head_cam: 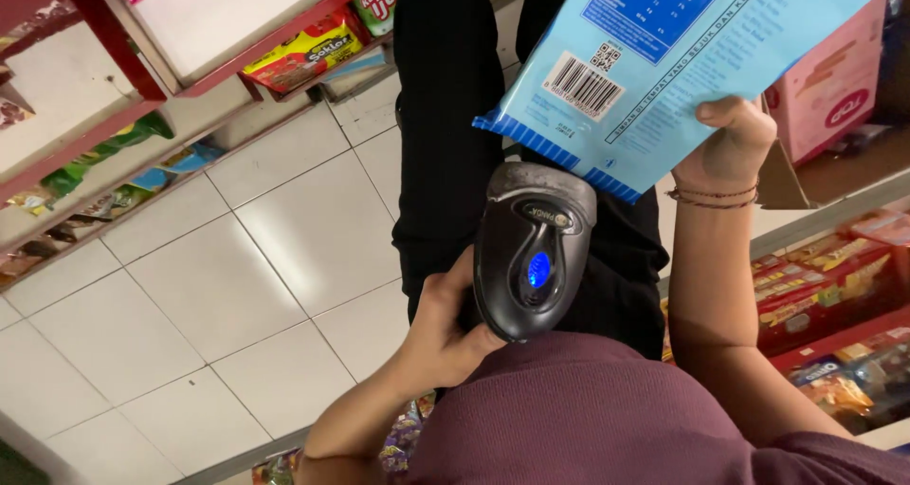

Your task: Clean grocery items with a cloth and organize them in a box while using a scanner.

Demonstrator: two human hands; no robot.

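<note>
Left hand [445, 329] wrapping around handle of black barcode scanner [533, 248], blue light glowing on its top. Scanner head sitting just under lower edge of light-blue packet [664, 58]. Right hand [730, 144] gripping packet by its edge, thumb on printed side, barcode facing up. Thin bracelets [713, 197] circling right wrist. White tiled floor [218, 286] lying below, red snack shelves [825, 295] flanking both sides.

Open tiled floor [218, 286] between red shelves [142, 77] left and stocked shelves [834, 295] right.
</note>
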